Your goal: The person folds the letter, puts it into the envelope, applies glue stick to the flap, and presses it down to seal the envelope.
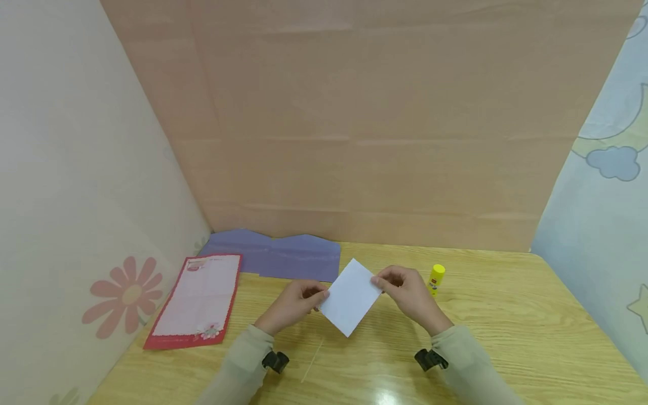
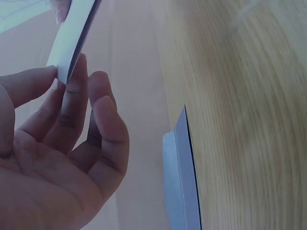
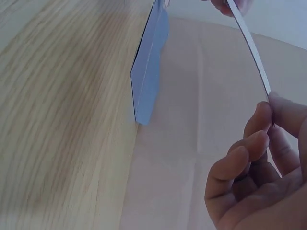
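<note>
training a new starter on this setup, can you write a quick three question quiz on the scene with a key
1. Multiple choice: what do the left hand and right hand pinch between them? a) purple sheet b) white paper c) pencil
2. True or false: the red-bordered sheet lies on the left hand's side of the table.
3. Fill in: the yellow tube is nearer to the ____ hand.

Key: 1. b; 2. true; 3. right
</note>
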Action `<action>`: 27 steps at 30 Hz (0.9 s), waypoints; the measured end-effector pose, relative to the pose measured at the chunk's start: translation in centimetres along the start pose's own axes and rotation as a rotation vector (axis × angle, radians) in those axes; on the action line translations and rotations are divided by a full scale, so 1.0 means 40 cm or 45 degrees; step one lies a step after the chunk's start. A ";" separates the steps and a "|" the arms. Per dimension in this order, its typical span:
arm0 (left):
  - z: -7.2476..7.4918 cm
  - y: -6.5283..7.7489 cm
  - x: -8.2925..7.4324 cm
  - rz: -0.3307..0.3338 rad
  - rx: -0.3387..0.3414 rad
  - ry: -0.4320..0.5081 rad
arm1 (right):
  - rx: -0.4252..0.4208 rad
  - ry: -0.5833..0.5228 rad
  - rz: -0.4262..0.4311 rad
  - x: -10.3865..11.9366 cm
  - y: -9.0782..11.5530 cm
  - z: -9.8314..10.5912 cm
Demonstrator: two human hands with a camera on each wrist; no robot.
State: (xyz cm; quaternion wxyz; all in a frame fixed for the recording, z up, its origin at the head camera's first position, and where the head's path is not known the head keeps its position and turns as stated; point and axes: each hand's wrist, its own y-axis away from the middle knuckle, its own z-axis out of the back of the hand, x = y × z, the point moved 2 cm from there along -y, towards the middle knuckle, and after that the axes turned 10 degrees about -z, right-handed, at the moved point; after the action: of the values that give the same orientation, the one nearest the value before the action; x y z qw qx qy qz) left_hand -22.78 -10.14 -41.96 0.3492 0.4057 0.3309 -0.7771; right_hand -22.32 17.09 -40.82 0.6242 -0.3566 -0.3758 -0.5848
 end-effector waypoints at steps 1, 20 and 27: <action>-0.003 -0.003 -0.001 0.006 -0.003 0.013 | 0.015 0.008 0.012 0.001 0.001 -0.003; -0.025 -0.023 0.005 0.049 -0.272 0.220 | 0.157 -0.350 -0.127 -0.012 0.002 -0.056; -0.029 -0.030 0.018 0.073 -0.067 -0.075 | 0.027 -0.354 -0.219 -0.023 -0.004 -0.041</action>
State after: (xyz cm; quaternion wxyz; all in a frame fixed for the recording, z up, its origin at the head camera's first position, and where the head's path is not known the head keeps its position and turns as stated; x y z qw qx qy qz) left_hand -23.58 -8.75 -42.83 0.3915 0.3828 0.3289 -0.7694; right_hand -22.44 16.05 -42.39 0.5177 -0.3940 -0.4938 -0.5770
